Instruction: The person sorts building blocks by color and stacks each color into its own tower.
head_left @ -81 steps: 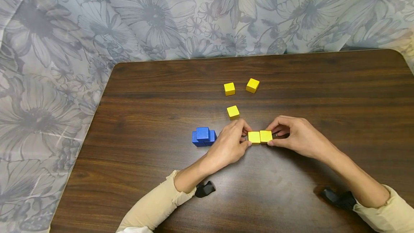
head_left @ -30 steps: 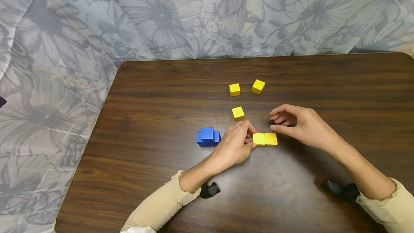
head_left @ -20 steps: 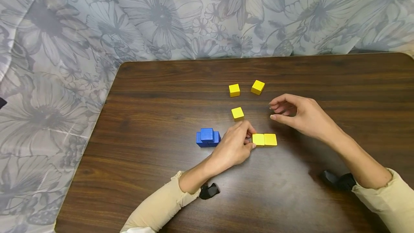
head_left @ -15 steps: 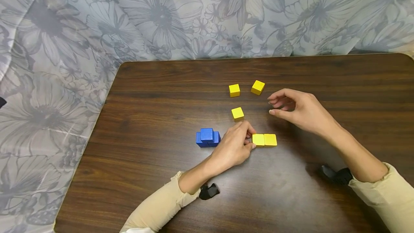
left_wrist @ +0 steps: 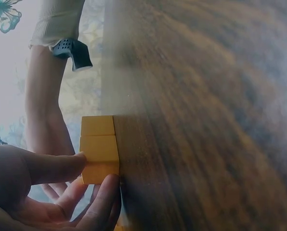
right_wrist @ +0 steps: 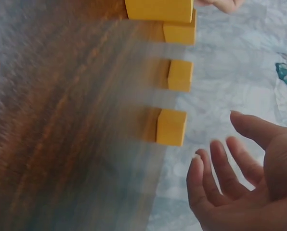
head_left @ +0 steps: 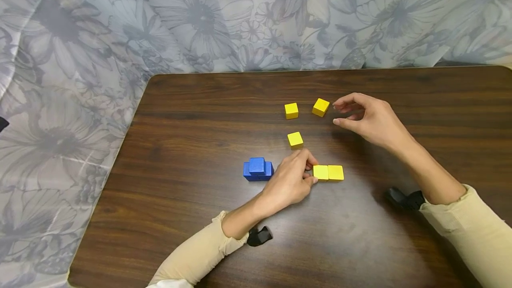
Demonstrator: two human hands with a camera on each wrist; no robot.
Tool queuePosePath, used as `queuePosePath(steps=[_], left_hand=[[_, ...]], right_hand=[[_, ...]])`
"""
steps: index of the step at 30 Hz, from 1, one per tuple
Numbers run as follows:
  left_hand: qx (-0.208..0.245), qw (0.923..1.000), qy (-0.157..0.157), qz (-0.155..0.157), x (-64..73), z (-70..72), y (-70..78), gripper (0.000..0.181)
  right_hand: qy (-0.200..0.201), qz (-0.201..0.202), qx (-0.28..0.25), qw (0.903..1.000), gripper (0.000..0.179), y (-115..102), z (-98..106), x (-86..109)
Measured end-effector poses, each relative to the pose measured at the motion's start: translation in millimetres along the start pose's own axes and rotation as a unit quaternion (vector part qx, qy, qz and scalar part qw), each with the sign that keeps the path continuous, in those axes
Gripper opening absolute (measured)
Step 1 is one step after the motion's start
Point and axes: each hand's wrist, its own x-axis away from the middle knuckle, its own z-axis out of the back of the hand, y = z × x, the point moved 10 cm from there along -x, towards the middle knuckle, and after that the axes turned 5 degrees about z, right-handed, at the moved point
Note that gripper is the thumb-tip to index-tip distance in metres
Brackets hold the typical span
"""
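My left hand (head_left: 289,180) pinches the left one of two yellow cubes (head_left: 320,172) set side by side on the table. Its thumb lies on one face and its fingers on another in the left wrist view, where the held cube (left_wrist: 99,151) abuts the second cube (left_wrist: 97,126). The right cube of the pair (head_left: 336,173) has no hand on it. Over the table, my right hand (head_left: 372,117) has thumb and fingers parted and holds nothing. Just left of its fingertips lies a tilted yellow cube (head_left: 320,107); the right wrist view shows loose cubes (right_wrist: 171,127) beyond the fingers.
Another yellow cube (head_left: 291,111) lies left of the tilted one, and a third (head_left: 295,140) sits just behind my left hand. Left of that hand stands a small stack of blue blocks (head_left: 257,170). A floral cloth (head_left: 248,21) hangs behind the brown table (head_left: 180,146).
My right hand has let go of the right end of the yellow pair and moved away toward the far cubes. My left hand has stayed at the pair.
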Motion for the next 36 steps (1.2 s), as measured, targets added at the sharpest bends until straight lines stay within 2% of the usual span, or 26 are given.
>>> queuePosePath(steps=[9,17,24,36], left_hand=[[-0.005,1.0,0.003,-0.003,-0.8,1.0,0.9,0.025],[-0.008,1.0,0.002,-0.001,-1.2,-0.2,-0.4,0.025],[-0.006,1.0,0.0,-0.002,-1.4,-0.3,0.3,0.024],[-0.005,1.0,-0.004,-0.002,-1.2,-0.2,0.5,0.024]], right_hand=[[0.007,0.01,0.006,0.9999,0.034,2.2,3.5,-17.1],[-0.027,-0.019,0.017,0.9993,0.037,13.1,-10.5,-29.9],[-0.034,-0.028,0.042,0.9982,0.038,19.5,-18.0,-37.8],[-0.069,-0.061,0.07,0.9933,0.04,26.6,-32.4,-48.4]])
